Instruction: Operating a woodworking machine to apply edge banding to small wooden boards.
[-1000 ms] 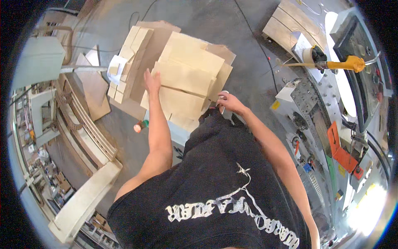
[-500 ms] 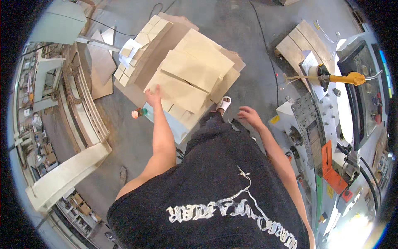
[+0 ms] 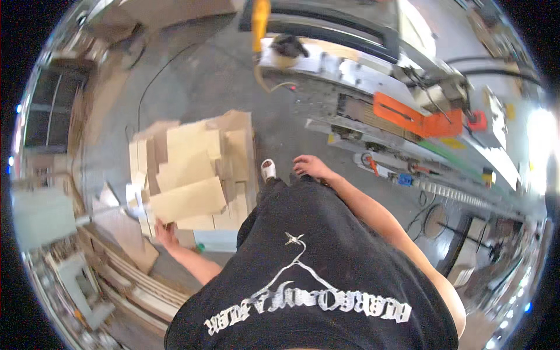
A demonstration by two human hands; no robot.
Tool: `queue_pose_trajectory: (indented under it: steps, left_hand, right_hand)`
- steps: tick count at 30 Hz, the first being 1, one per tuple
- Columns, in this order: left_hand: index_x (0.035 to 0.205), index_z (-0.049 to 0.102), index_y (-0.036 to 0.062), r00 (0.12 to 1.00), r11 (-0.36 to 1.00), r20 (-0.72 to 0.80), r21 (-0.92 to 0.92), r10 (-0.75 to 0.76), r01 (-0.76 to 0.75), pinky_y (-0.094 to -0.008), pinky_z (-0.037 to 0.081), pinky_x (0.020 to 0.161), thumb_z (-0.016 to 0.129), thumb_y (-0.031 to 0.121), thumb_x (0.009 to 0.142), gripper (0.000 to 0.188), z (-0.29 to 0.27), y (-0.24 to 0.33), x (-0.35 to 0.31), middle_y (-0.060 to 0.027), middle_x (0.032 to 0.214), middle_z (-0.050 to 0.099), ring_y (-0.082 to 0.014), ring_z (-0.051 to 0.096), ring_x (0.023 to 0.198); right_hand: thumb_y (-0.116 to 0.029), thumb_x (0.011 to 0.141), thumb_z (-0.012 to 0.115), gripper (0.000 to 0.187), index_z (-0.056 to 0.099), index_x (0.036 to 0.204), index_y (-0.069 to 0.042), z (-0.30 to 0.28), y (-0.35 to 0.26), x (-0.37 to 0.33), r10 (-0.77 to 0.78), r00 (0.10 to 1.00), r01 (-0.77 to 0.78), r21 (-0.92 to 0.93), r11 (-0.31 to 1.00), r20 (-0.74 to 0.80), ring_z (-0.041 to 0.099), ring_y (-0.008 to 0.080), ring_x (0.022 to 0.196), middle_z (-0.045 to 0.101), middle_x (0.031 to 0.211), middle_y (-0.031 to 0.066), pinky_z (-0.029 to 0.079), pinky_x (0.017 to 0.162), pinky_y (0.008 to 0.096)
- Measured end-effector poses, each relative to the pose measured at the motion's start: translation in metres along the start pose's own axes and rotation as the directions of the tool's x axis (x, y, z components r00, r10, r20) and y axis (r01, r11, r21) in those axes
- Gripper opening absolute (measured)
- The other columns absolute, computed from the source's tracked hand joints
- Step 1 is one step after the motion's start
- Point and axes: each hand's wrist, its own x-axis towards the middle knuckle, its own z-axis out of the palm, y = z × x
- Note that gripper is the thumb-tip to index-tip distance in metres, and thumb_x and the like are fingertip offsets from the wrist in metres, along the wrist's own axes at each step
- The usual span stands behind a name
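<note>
My left hand (image 3: 166, 231) is at the near left corner of a thin tan rectangular board (image 3: 188, 199), its fingers closed on the edge. That board lies slantwise over a low stack of similar pale boards (image 3: 192, 143). Part of the grip is blurred by motion. My right hand (image 3: 312, 167) hangs in front of my body, holding nothing, its fingers loosely bent and apart.
To the right runs a long machine with an orange bracket (image 3: 402, 114) and a yellow handled tool (image 3: 261, 23). A pale machine beam (image 3: 131, 274) stands at lower left. A dark cable (image 3: 143, 96) trails over the grey floor. My white shoe (image 3: 268, 169) is beside the stack.
My view has turned to the right, so the stack now appears farther left. My left hand has closed on the near board's corner. My right hand still holds nothing.
</note>
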Motion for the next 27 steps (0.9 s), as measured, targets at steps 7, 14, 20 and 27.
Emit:
queue_pose_trajectory:
  steps: [7, 14, 20, 27]
  left_hand:
    - [0.121, 0.042, 0.0031, 0.888, 0.923, 0.457, -0.362, 0.054, 0.13, -0.0433, 0.055, 0.08, 0.06, 0.021, 0.091, 0.039, 0.196, 0.159, -0.019, -0.0146, 0.104, 0.059, -0.0284, 0.062, 0.09]
    - [0.12, 0.039, 0.0015, 0.655, 0.819, 0.749, -0.439, 0.105, 0.371, -0.0435, 0.057, 0.079, 0.059, 0.016, 0.091, 0.039, 0.383, 0.233, -0.094, -0.0196, 0.104, 0.06, -0.0337, 0.065, 0.09]
    - [0.115, 0.045, 0.002, 0.634, 0.814, 0.761, -0.451, 0.138, 0.365, -0.0377, 0.058, 0.073, 0.064, 0.014, 0.088, 0.035, 0.472, 0.234, -0.115, -0.0166, 0.102, 0.063, -0.0277, 0.066, 0.082]
    - [0.118, 0.056, 0.0001, 0.673, 0.986, 0.73, -0.168, 0.116, 0.012, -0.0324, 0.051, 0.067, 0.064, 0.021, 0.088, 0.038, 0.499, 0.235, -0.103, -0.0109, 0.095, 0.065, -0.0204, 0.062, 0.079]
  right_hand:
    - [-0.023, 0.088, 0.057, 0.036, 0.058, 0.116, -0.001, -0.016, -0.028, -0.055, -0.115, 0.987, 0.091, -0.198, 0.976, -0.111, 0.062, 0.0171, 0.093, 0.067, 0.104, 0.0088, 0.048, 0.082, 0.0306]
    - [-0.021, 0.09, 0.056, 0.035, 0.057, 0.118, 0.0, -0.012, -0.075, -0.095, -0.256, 0.959, 0.229, -0.195, 0.954, -0.123, 0.06, 0.0175, 0.101, 0.066, 0.106, 0.0102, 0.047, 0.085, 0.0315]
    - [-0.009, 0.087, 0.057, 0.045, 0.047, 0.127, 0.007, -0.037, -0.087, -0.065, -0.26, 0.711, 0.609, 0.388, 0.692, -0.653, 0.061, 0.0177, 0.097, 0.063, 0.111, 0.0129, 0.051, 0.082, 0.0297]
    - [-0.006, 0.085, 0.054, 0.041, 0.049, 0.123, 0.01, -0.052, -0.091, -0.038, -0.171, 0.695, 0.658, 0.522, 0.543, -0.698, 0.06, 0.0223, 0.102, 0.06, 0.112, 0.0151, 0.052, 0.086, 0.0331]
